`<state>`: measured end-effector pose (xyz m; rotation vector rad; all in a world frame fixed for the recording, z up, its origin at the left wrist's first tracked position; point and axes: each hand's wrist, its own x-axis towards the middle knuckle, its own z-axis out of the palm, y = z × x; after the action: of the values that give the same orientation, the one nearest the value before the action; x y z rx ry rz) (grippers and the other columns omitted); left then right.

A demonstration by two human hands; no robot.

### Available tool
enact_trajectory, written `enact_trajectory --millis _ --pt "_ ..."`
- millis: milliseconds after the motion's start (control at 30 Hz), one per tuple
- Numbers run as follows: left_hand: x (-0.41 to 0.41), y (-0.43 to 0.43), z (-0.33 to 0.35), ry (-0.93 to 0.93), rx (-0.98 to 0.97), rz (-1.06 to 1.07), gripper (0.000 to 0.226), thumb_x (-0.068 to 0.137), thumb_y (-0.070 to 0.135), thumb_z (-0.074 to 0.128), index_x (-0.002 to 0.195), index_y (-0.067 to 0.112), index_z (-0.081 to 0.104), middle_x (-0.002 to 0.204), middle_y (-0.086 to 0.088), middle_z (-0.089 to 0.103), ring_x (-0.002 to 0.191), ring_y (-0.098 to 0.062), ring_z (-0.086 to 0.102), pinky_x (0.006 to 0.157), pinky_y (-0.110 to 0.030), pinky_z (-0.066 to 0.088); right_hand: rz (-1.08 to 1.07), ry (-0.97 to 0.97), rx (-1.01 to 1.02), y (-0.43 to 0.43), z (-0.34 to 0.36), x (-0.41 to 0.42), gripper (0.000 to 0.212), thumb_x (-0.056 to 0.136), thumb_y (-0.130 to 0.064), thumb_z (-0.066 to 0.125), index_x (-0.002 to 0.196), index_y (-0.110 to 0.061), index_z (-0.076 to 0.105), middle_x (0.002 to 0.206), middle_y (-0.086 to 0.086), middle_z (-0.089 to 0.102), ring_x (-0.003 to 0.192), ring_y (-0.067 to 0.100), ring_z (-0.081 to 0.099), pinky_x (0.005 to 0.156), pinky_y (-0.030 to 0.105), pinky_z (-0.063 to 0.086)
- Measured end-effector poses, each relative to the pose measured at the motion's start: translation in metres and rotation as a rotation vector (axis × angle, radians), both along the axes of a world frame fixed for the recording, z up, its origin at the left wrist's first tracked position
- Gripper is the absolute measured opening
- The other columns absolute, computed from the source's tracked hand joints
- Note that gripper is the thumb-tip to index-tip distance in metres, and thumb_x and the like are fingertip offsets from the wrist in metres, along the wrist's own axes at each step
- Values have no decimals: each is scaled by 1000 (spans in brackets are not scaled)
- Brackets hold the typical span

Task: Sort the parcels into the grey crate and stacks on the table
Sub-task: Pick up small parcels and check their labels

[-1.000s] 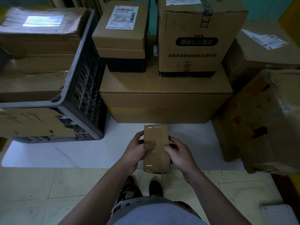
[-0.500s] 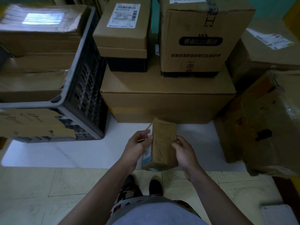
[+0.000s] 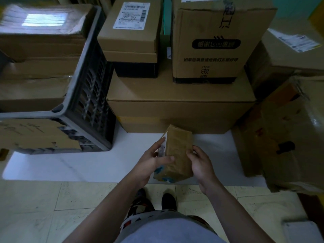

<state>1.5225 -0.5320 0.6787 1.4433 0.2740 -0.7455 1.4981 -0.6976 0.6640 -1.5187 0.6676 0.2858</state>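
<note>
A small brown taped parcel (image 3: 178, 151) is held over the near edge of the white table (image 3: 87, 163), tilted with its narrow side turned up. My left hand (image 3: 150, 162) grips its left side, thumb lying across the top face. My right hand (image 3: 199, 163) grips its right side. The grey crate (image 3: 82, 95) stands on the table at the left, holding flat cardboard parcels (image 3: 40, 50) stacked inside. In the middle sits a wide flat box (image 3: 175, 106) with two boxes on top: a labelled one (image 3: 131, 32) and a taller printed one (image 3: 215, 41).
A large worn carton (image 3: 284, 135) wrapped in tape stands at the right, with another labelled box (image 3: 289, 53) behind it. A loose cardboard sheet (image 3: 33, 134) leans on the crate's front. Below the table edge lies tiled floor (image 3: 52, 207) with my feet.
The parcel has been turned in both hands from lying flat to tilted on its side, showing a blue-printed edge. My left thumb now lies across it.
</note>
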Motion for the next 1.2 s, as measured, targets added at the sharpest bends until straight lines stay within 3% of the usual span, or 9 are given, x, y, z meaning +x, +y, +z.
enact_trajectory --millis 167,267,367,433,600,767,933,1033,1200 --pt "2 -4 -1 6 47 23 71 86 19 75 147 39 45 139 8 55 116 -12 58 69 -20 51 25 23 -20 -1 0 1 15 104 -27 48 111 -24 61 113 2 66 106 21 62 98 47 51" --pt "2 -5 -1 35 79 46 58 88 35 72 142 37 50 134 6 60 114 -10 58 75 -32 49 64 31 13 -4 2 0 18 97 -29 59 114 -24 64 111 0 70 102 18 66 94 46 54" --pt "2 -5 -2 50 118 72 42 95 44 62 135 36 55 127 3 65 114 -13 61 78 -37 50 129 6 65 -6 6 -1 22 91 -24 70 111 -30 65 110 -2 72 100 15 68 88 36 57" --pt "3 -7 -2 57 131 96 40 96 48 58 133 35 55 124 3 67 111 -15 63 81 -39 52 183 -22 88 -6 8 -2 28 88 -24 73 113 -33 64 111 -4 72 102 13 68 87 34 57" --pt "3 -7 -2 75 135 146 36 99 49 52 130 32 56 118 3 69 109 -17 65 93 -46 53 313 -84 90 -7 9 -5 62 69 -44 77 128 -41 57 116 -13 69 107 7 65 93 37 54" --pt "3 -7 -1 114 132 156 34 99 52 50 126 32 56 120 0 68 112 -20 63 95 -49 52 327 -108 74 -5 11 -5 64 72 -42 77 131 -45 53 119 -12 67 109 7 63 96 40 54" --pt "1 -5 -1 140 117 136 40 96 54 55 129 31 55 121 -2 67 114 -23 61 99 -54 50 323 -94 65 -4 11 -6 53 83 -31 77 129 -43 54 118 -11 67 110 10 63 97 43 53" --pt "-2 -1 -2 120 81 90 64 78 56 72 136 34 53 124 2 66 116 -19 60 102 -55 47 296 -84 81 -3 9 -6 47 85 -29 75 125 -46 55 118 -12 68 110 10 63 98 44 52" --pt "-6 2 -2 9 31 -8 86 67 52 76 146 43 43 137 10 57 122 -13 56 99 -41 47 219 -84 123 -5 7 -6 36 91 -21 65 120 -41 62 110 -13 72 106 12 66 95 39 52"
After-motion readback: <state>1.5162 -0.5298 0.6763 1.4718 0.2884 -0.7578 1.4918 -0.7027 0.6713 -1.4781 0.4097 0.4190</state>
